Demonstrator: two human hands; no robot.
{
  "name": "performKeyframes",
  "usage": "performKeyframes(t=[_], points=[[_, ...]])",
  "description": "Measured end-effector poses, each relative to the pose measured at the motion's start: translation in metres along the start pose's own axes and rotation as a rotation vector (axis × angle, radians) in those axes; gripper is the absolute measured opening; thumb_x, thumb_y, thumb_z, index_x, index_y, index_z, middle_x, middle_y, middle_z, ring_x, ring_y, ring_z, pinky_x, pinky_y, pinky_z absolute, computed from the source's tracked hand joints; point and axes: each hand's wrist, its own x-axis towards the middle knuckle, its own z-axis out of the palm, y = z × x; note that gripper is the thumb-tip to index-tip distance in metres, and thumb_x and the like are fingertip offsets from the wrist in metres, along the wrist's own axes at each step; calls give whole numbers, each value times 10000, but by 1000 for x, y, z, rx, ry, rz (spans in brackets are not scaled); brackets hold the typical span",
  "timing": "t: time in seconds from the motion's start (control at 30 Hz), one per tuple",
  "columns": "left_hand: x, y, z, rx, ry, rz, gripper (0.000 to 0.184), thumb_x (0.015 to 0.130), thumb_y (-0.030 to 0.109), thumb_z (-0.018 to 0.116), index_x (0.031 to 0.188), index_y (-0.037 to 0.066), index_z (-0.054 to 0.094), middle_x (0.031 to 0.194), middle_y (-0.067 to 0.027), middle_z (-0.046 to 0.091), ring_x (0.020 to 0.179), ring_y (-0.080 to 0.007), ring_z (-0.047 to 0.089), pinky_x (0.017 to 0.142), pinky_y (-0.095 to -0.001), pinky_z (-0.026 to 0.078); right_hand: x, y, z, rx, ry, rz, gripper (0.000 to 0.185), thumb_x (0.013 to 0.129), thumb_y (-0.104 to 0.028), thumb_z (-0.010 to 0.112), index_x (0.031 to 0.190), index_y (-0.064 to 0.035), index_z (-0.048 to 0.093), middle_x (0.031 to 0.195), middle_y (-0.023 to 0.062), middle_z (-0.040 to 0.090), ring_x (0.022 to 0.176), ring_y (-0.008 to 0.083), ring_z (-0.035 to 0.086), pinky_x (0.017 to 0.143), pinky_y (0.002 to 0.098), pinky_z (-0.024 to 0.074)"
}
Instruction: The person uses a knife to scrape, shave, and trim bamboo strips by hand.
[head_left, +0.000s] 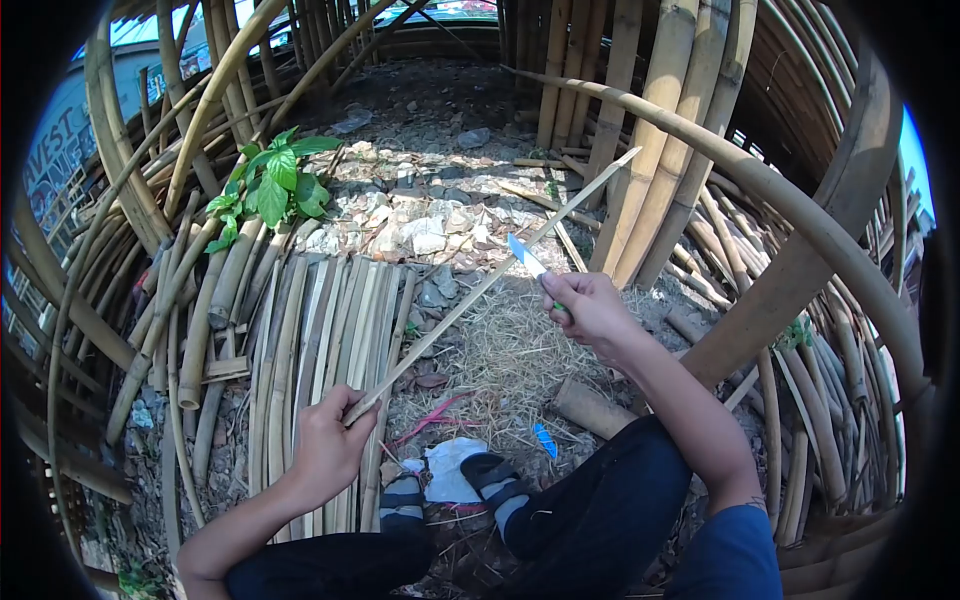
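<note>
My left hand (330, 445) is closed around the near end of a long, thin bamboo strip (440, 325), which slants up and away to the right. In my right hand (592, 312) is a knife (527, 259), gripped by a handle that shows a bit of green. Its pale blade points up and to the left, at the middle of the strip. Whether the edge touches the bamboo I cannot tell. Below my left hand lies a row of split bamboo strips (335, 300) on the ground.
Bamboo poles (660, 120) stand upright at the right, and a bent pole (760, 175) arches across. Shavings (510, 350) cover the ground ahead of my sandals (490, 480). A short bamboo piece (592, 408) lies near my knee. A leafy plant (275, 185) grows at the left, with rubble (425, 230) beyond.
</note>
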Motion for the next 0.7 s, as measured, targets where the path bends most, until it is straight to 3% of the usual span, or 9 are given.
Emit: performKeyframes(t=[0.1, 0.17, 0.27, 0.3, 0.33, 0.4, 0.43, 0.5, 0.7], points=[[6, 10, 2, 28, -53, -53, 179, 914, 105, 683, 894, -55, 604, 626, -170, 596, 518, -184, 562, 502, -343, 429, -4, 14, 23, -53, -200, -79, 373, 1036, -318, 532, 800, -42, 620, 585, -35, 483, 486, 50, 391, 456, 231, 324], [8, 24, 0, 51, -97, -107, 217, 950, 156, 638, 876, -47, 611, 622, -174, 591, 526, -208, 576, 521, -362, 437, 0, 20, 31, -63, -262, -198, 467, 1039, -403, 493, 798, -23, 620, 590, 0, 526, 527, 94, 476, 512, 302, 393], [7, 18, 5, 5, -148, -81, 284, 980, 218, 588, 880, -45, 625, 617, -183, 582, 550, -257, 597, 554, -394, 449, 4, 25, 29, -370, -104, -319, 584, 1028, -509, 441, 799, 0, 615, 589, 70, 560, 598, 165, 563, 585, 369, 442], [7, 23, 2, 60, -202, -131, 346, 993, 274, 563, 899, -51, 635, 623, -205, 575, 580, -339, 605, 580, -433, 450, 0, 20, 29, -492, -48, -400, 658, 1010, -569, 406, 787, 17, 603, 570, 148, 575, 575, 272, 607, 592, 439, 465], [7, 21, 2, 63, -209, -123, 346, 993, 274, 563, 899, -51, 635, 623, -205, 575, 580, -339, 605, 580, -433, 450, -1, 20, 29, -488, -38, -398, 658, 1010, -569, 406, 787, 17, 603, 570, 148, 575, 575, 272, 607, 592, 439, 465], [6, 17, 4, 142, -159, -25, 316, 1000, 234, 577, 878, -54, 620, 540, -80, 459, 492, -120, 451, 470, -356, 335, -5, 21, 26, -905, 119, -691, 627, 1012, -530, 424, 770, 22, 598, 542, 182, 570, 511, 352, 593, 533, 461, 467], [7, 20, 5, 140, -173, -10, 316, 1000, 234, 577, 878, -54, 620, 540, -80, 459, 492, -120, 451, 470, -356, 335, -7, 21, 25, -905, 138, -679, 627, 1012, -530, 424, 770, 22, 598, 542, 182, 570, 511, 352, 593, 533, 461, 467], [5, 30, 1, 185, -167, -74, 323, 987, 233, 586, 859, -62, 608, 659, -245, 567, 625, -425, 579, 576, -467, 429, -7, 18, 23, -947, 140, -718, 550, 1016, -479, 441, 787, -1, 588, 573, 210, 569, 537, 410, 586, 546, 506, 456], [4, 27, 0, 254, -102, 84, 260, 971, 141, 588, 795, -48, 557, 693, -248, 561, 662, -453, 575, 597, -503, 427, 9, 19, 20, -945, 131, -741, 612, 1022, -520, 403, 781, 6, 602, 580, 220, 578, 537, 419, 592, 535, 511, 452]])
